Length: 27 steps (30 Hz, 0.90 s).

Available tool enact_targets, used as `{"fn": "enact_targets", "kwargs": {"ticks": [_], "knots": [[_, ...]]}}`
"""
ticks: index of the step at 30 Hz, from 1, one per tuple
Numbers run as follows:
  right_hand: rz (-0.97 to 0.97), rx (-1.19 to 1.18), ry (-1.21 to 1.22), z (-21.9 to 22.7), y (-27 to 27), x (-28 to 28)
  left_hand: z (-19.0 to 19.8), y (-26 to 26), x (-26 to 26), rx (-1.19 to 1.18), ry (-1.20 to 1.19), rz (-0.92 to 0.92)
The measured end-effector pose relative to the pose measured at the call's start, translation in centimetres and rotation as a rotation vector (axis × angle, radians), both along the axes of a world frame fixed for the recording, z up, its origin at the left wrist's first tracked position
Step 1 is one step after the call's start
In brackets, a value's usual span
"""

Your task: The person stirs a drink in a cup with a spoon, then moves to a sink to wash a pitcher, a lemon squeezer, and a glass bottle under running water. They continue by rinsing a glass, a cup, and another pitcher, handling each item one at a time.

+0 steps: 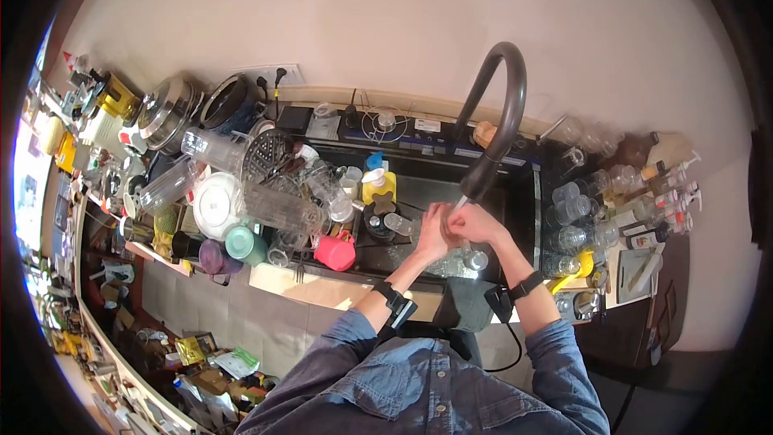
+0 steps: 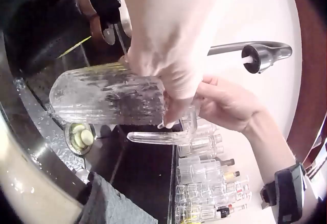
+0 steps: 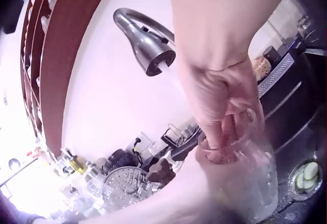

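Observation:
Over the dark sink, my left hand (image 1: pixel 436 234) holds a clear ribbed glass jug (image 2: pixel 110 96) near its mouth. The jug lies on its side in the left wrist view, with its glass handle (image 2: pixel 161 137) below the hand. My right hand (image 1: pixel 477 224) meets the left one at the rim. Its bent fingers (image 3: pixel 219 134) reach into the jug's mouth, and their tips show through wet glass. Water runs from the faucet head (image 3: pixel 153 55) close beside the right hand. Pale green round slices (image 2: pixel 80 137) sit in a small round strainer in the sink.
Left of the sink, glass jugs, a white plate (image 1: pixel 217 205), a pink cup (image 1: pixel 335 251) and a perforated metal piece (image 1: pixel 267 155) crowd the counter. A yellow soap bottle (image 1: pixel 378 187) stands inside the sink's left part. Glasses and bottles (image 1: pixel 640 209) line the right side.

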State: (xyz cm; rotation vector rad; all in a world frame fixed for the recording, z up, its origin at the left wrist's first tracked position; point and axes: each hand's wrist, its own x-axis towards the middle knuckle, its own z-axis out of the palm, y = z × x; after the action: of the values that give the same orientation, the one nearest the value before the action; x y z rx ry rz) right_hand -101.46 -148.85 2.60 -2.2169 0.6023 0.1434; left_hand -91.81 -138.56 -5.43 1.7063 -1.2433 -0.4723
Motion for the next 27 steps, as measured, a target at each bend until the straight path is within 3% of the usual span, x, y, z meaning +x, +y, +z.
{"fn": "enact_targets", "kwargs": {"ticks": [2,5,8,11,14,17,18,21,24,27], "knots": [[-0.103,-0.066,-0.058,-0.3,0.6,0.5,-0.1,-0.1,0.0,-0.047,0.014,0.064],[-0.526,0.113,-0.174,-3.8,0.9,0.7,-0.2,-0.2,-0.8,-0.040,-0.003,0.121],[-0.930,0.197,-0.091,-6.0,1.5,2.2,0.2,-0.2,-1.9,-0.052,-0.040,0.223],[-1.020,0.180,-0.113,-4.4,2.9,2.5,0.2,-0.2,-2.1,-0.071,-0.072,0.256],[-0.451,-0.036,-0.048,-3.5,2.1,1.1,-0.5,-0.2,-1.3,-0.095,-0.077,0.228],[-0.111,-0.138,0.122,-1.4,0.6,0.4,-0.9,0.4,-0.9,-0.098,0.025,0.051],[-0.113,-0.090,0.096,-1.7,0.2,0.4,-0.8,0.4,-1.0,-0.104,0.020,0.077],[-0.630,0.041,-0.070,-4.3,0.9,1.2,-0.4,-0.4,-1.5,-0.088,0.051,0.141],[-0.970,0.185,0.009,-5.5,1.5,2.0,-1.0,-0.5,-2.3,-0.023,0.108,0.179],[-1.141,0.155,-0.002,-7.2,2.0,2.3,-1.6,-0.5,-2.9,-0.050,0.060,0.210]]}}
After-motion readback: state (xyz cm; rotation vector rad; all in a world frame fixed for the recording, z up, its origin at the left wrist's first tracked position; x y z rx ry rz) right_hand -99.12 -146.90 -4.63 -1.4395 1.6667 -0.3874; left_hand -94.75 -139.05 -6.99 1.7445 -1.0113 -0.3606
